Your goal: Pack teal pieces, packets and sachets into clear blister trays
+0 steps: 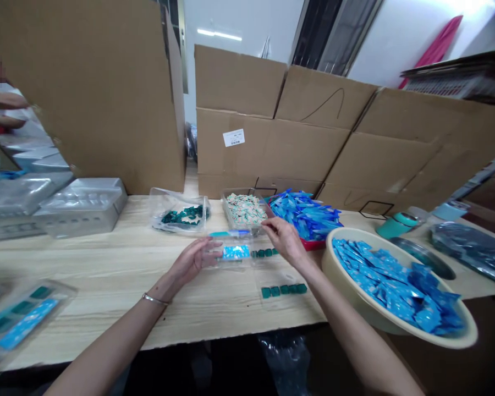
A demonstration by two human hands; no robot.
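My left hand (193,259) grips the left end of a clear plastic tray (231,263) held just over the table. Inside it lie a bright blue packet (236,252) and, along the far edge, a slim blue and teal stick (230,234). My right hand (286,241) is pinched closed above the tray's right end, close to a box of small white and green pieces (244,209); anything between its fingertips is too small to make out. Beneath and right of it, dark green square pieces (284,290) sit in rows in clear trays on the table.
Behind stand a clear bag of green pieces (183,214) and a red tray heaped with blue sticks (305,212). At right is a cream basin (400,330) of blue packets. Filled trays (22,319) lie at left; cardboard (272,148) walls the back. A person (4,104) is far left.
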